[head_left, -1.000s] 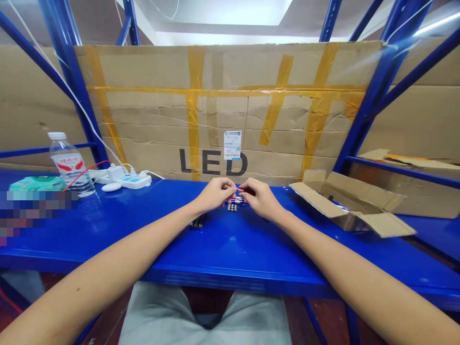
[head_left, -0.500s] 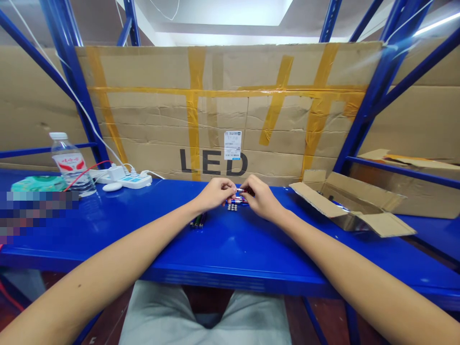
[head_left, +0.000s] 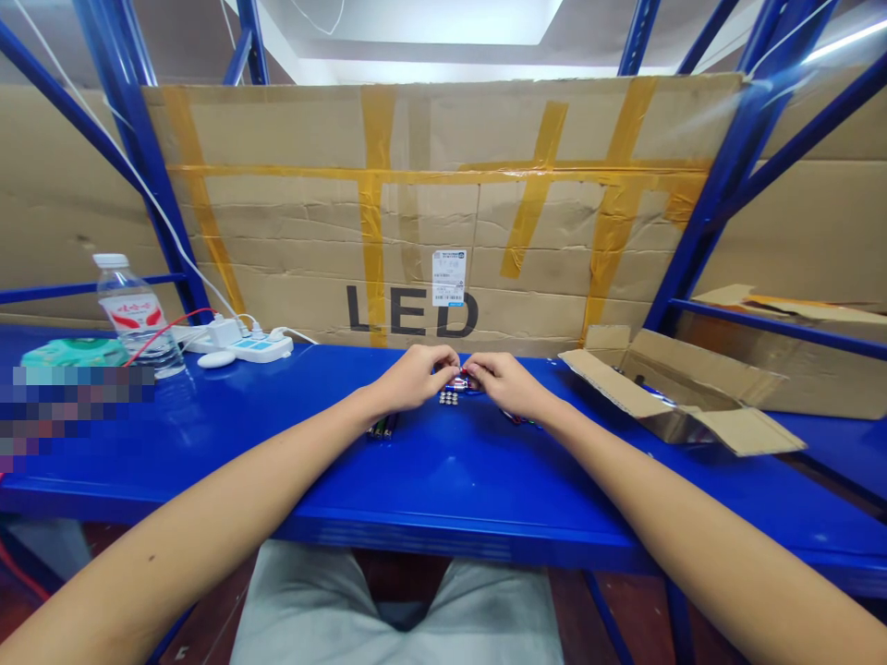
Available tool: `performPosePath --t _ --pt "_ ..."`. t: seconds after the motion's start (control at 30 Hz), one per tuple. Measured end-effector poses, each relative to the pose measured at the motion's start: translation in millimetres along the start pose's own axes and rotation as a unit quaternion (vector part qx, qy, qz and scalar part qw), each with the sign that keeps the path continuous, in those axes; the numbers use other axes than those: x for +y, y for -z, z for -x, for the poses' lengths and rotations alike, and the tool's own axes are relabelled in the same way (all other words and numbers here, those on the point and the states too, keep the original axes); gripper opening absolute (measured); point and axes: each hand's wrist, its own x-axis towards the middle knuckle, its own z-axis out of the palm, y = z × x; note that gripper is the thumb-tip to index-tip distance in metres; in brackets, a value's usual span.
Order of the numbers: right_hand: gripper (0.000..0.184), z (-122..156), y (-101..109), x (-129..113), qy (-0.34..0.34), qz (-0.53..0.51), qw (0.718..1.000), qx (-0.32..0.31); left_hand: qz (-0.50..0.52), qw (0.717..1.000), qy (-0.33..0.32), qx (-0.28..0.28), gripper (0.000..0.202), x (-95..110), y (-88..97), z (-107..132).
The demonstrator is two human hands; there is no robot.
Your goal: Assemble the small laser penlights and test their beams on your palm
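Head view: dark slim cylinders lie loose just before the left hand; silver-topped cells stand grouped near the back edge of the blue worktop; a small red-marked cylinder, partly hidden, is pinched between that hand and the right hand, with the loose pieces left lying.

Red-and-blue batteries, partly hidden, are held between the left hand and right hand. Just below the fingers stands a tight block of upright silver-topped batteries. Slim dark batteries lie side by side below the left hand.
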Motion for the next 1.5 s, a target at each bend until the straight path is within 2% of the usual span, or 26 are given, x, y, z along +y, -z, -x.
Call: performPosePath --t 0.1,0.2,0.33,0.47,0.7,0.83,1.0,1.13,1.23,1.3,1.4,1.5 --pt "0.012 0 1 0 -0.005 -0.032 0.999 0.008 0.002 1.000 0.003 0.003 0.014 1 0.5 0" --pt "0.019 1 0 1 0.008 -0.062 0.998 0.032 0.004 1.000 0.008 0.002 0.014 -1 0.2 -1" --pt "0.012 0 -2 5 0.004 -0.093 0.995 0.041 -0.006 1.000 0.006 -0.001 0.013 -3 -0.7 -1" --pt "0.013 -2 -2 10 0.002 -0.108 0.993 0.053 -0.006 1.000 0.013 0.003 0.013 -3 -2.7 -1" --pt "0.004 -2 3 6 0.040 -0.035 0.997 0.057 0.025 0.999 0.045 0.002 0.015 -1 -5.3 -1" --pt "0.011 0 3 1 0.070 0.022 0.996 0.049 0.061 0.996 0.064 -0.012 0.016 -1 -5.5 0" --pt "0.013 -1 2 1 0.073 0.036 0.995 0.051 0.061 0.996 0.068 0.003 0.015 -1 -5.6 -1" --pt "0.012 -3 2 0 0.014 0.002 0.999 0.051 0.035 0.997 0.049 0.037 0.015 -1 -6.5 -2" --pt "0.012 -6 0 -2 -0.072 -0.109 0.991 0.038 -0.007 0.998 0.020 0.056 0.019 1 -8.5 -2" --pt "0.010 -7 -1 -4 -0.122 -0.185 0.975 0.033 -0.054 0.998 -0.014 0.039 0.027 2 -10.4 -2" --pt "0.012 -8 -2 -4 -0.165 -0.244 0.956 0.015 -0.133 0.989 -0.064 0.001 0.049 4 -13.1 -1" --pt "0.013 -7 -2 -4 -0.187 -0.275 0.943 -0.015 -0.182 0.980 -0.081 -0.016 0.051 4 -13.9 -2"
